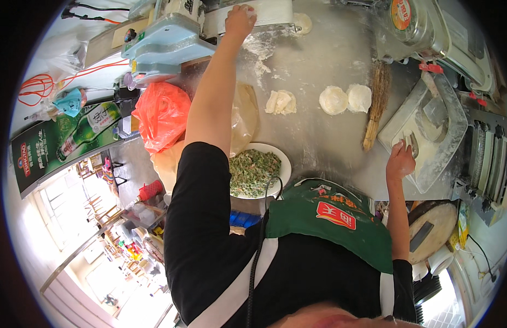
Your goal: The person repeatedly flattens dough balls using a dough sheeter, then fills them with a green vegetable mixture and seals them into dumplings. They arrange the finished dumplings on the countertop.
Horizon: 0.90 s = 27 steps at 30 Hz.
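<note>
My left hand is stretched far forward over the flat white belt of a pale blue dough machine. Its fingers are curled down at the belt, and what lies under them is hidden. On the right, my right hand reaches into a floury tray, its fingers around a small metal scoop. On the metal worktop lie a crumpled dough piece and two round dough pieces. One flat dough round sits beside the belt's end.
A plate of chopped green filling stands near my body. Left of it are a red plastic bag and a clear bag. A straw brush lies left of the tray. A metal roller machine stands far right.
</note>
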Motion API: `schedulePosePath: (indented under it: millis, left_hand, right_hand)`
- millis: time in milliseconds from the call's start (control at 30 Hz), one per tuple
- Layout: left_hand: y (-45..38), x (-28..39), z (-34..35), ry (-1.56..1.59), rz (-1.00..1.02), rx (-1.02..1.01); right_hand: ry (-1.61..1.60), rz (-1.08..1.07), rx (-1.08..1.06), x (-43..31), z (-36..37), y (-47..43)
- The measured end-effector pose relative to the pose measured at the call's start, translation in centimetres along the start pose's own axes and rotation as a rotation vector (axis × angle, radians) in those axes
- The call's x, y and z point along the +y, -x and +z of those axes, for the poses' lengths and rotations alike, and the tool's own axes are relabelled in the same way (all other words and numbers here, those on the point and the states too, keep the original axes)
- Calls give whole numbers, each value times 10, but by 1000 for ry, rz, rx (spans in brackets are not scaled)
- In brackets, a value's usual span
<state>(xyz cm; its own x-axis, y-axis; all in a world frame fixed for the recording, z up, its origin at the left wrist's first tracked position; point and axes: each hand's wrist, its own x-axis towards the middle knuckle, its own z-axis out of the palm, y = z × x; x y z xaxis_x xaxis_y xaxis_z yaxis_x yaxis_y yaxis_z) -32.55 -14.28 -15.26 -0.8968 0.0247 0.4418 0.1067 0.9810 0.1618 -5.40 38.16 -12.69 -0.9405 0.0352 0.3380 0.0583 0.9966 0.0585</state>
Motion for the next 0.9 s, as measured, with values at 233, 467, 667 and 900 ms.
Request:
schedulePosePath:
  millis: [233, 467, 667, 900]
  left_hand:
    - [13, -2, -17, 297, -75, -32]
    - [105, 67, -89, 981, -712, -578]
    - [80, 25, -52, 353, -278, -341]
    - [-38, -44, -10, 243, 256, -398]
  right_hand:
    - [-30, -35, -17, -5, -3, -5]
    - [-15, 6, -90, -1, -1, -3]
    - [-19, 31, -116, 0, 1, -1]
    - [-15, 21, -95, -2, 0, -2]
